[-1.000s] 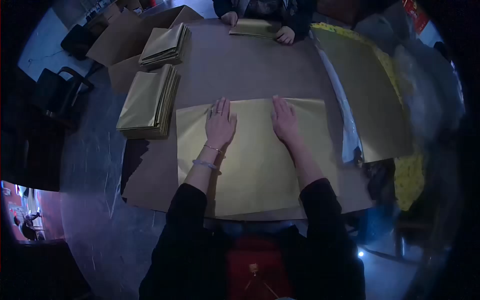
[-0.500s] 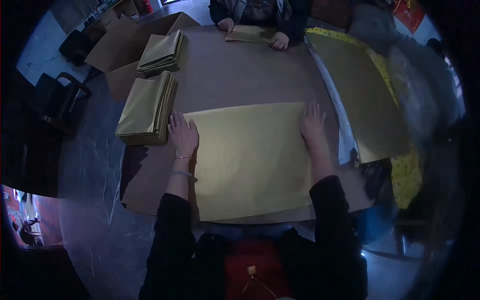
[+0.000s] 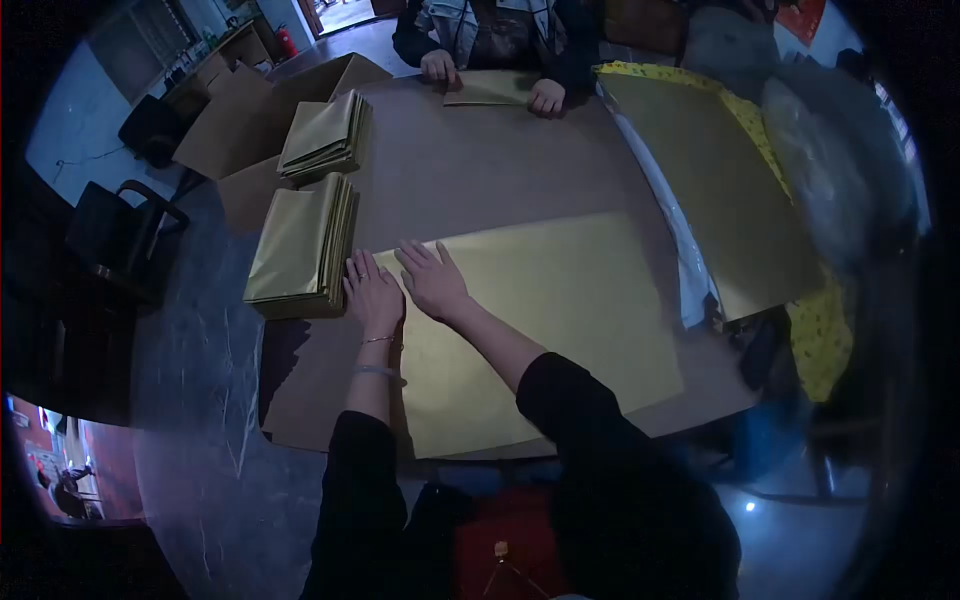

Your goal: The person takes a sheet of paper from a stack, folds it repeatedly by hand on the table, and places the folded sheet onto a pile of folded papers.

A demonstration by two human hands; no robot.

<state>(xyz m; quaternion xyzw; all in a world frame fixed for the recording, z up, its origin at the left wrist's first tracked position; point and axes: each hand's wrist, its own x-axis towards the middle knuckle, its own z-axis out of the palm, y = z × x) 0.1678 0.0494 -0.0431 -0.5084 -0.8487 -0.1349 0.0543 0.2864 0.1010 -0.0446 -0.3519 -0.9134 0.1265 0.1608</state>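
Observation:
A large gold sheet [image 3: 560, 320] lies flat on the brown-covered table in front of me. My left hand [image 3: 373, 297], with a ring and bracelets, rests open at the sheet's left edge, beside a stack of folded gold sheets [image 3: 292, 245]. Just to its right, my right hand [image 3: 434, 282] is spread on the sheet's upper left part, palm down, the forearm crossing over the sheet. Neither hand grips anything.
A second folded stack [image 3: 320, 132] and an open cardboard box [image 3: 240, 130] stand at the back left. Across the table [image 3: 500, 165], a person's hands touch a folded gold piece [image 3: 487, 87]. Large gold sheets [image 3: 710, 190] lie at the right on yellow and white wrapping.
My right hand has moved from the sheet's right side across to its left, next to my left hand. My left hand moved left earlier to the sheet's edge and stays there.

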